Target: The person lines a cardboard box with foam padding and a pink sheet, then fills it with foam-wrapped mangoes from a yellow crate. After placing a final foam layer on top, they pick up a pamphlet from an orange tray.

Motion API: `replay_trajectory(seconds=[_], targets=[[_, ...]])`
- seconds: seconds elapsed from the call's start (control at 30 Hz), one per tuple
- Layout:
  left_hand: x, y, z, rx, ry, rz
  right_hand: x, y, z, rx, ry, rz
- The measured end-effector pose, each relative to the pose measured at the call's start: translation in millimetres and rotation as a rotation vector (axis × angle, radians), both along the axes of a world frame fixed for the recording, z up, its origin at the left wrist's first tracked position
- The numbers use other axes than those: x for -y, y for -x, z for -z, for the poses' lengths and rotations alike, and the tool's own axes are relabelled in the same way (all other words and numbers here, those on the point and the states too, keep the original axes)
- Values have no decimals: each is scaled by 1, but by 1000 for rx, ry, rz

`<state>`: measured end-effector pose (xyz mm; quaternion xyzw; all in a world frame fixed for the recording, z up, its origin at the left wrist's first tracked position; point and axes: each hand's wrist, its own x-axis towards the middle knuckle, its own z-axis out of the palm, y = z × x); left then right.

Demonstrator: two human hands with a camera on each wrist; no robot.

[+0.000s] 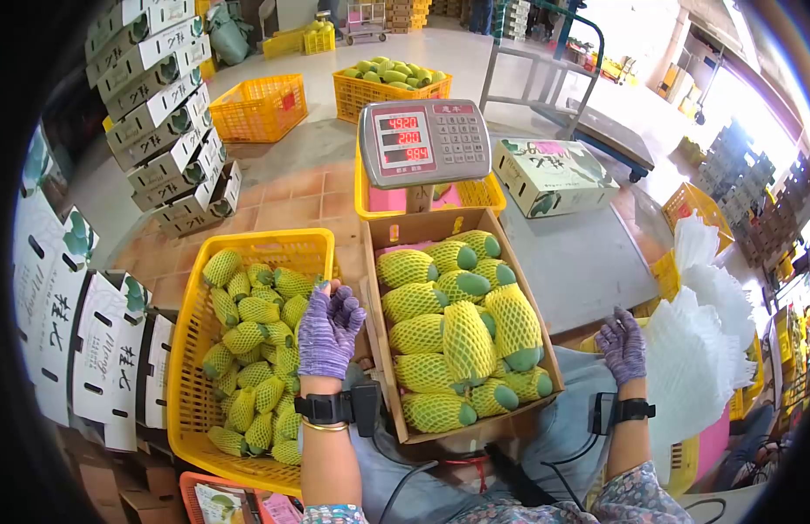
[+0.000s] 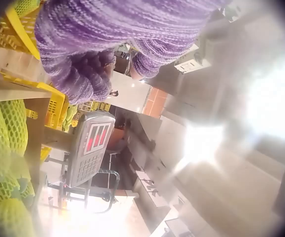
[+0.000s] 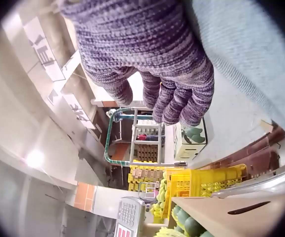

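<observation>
My left hand [image 1: 331,327], in a purple knit glove, is raised between the yellow crate and the cardboard box, its fingers bent and nothing plainly visible in its grasp. In the left wrist view its thumb [image 2: 145,64] stands apart from the bent fingers. My right hand [image 1: 622,345], gloved alike, hangs loosely curled above my right thigh, holding nothing. Between the hands, the cardboard box [image 1: 380,384] contains green mangoes [image 1: 468,342] in yellow foam nets, two lying on top of the others. More netted mangoes [image 1: 248,336] fill the yellow crate [image 1: 185,384] at left.
Behind the box stands a scale display [image 1: 424,144] with red digits. A closed printed carton [image 1: 553,177] lies to its right. White foam sheets [image 1: 698,341] are stacked beyond my right hand. Printed cartons [image 1: 160,113] tower at left. Farther back are yellow crates [image 1: 261,109] and a trolley [image 1: 597,131].
</observation>
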<state>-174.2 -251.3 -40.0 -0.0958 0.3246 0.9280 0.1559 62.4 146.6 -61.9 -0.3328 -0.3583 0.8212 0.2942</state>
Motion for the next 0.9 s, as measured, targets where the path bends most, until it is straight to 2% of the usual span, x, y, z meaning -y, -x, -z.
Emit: replay_trajectory(seconds=[0.07, 0.1, 0.17, 0.23, 0.3, 0.33, 0.4, 0.57, 0.63, 0.67, 0.7, 0.77, 0.8, 0.83, 0.87, 0.9], targets=[[0, 0, 1, 1, -5, 3, 6, 4, 0, 153, -160, -114], [-1, 0, 1, 9, 4, 3, 19, 9, -6, 155, -160, -110], [-3, 1, 2, 28, 14, 11, 56, 21, -20, 350, -466, -241], [-6, 0, 0, 36, 8, 17, 98, 34, -32, 410, -795, -420], [-8, -1, -1, 41, 18, 22, 131, 49, -47, 488, -1026, -541], [-8, 0, 0, 30, 22, 32, 138, 55, -45, 498, -1019, -542], [-8, 0, 0, 27, 42, 39, 147, 66, -41, 542, -1585, -525], [-22, -3, 5, -91, 210, 167, 178, 77, -53, 661, -1809, -437], [-35, -13, 4, -281, 520, 341, 199, 79, -55, 658, -1934, -472], [-44, -19, 17, -490, 766, 370, 214, 83, -58, 755, -1907, -582], [-51, -24, 31, -684, 1023, 391, 220, 88, -54, 711, -1927, -632], [-62, -46, 19, -667, 1182, 536, 235, 100, -40, 1062, -1960, -846], [-63, -51, 8, -661, 1188, 663, 239, 103, -31, 1053, -1978, -737], [-58, -53, -10, -640, 1091, 777, 232, 105, -22, 948, -1942, -698], [-68, -55, 13, -685, 1174, 743, 232, 110, -35, 873, -1989, -776], [-62, -54, 0, -667, 1121, 820, 209, 108, -9, 645, -2061, -671]])
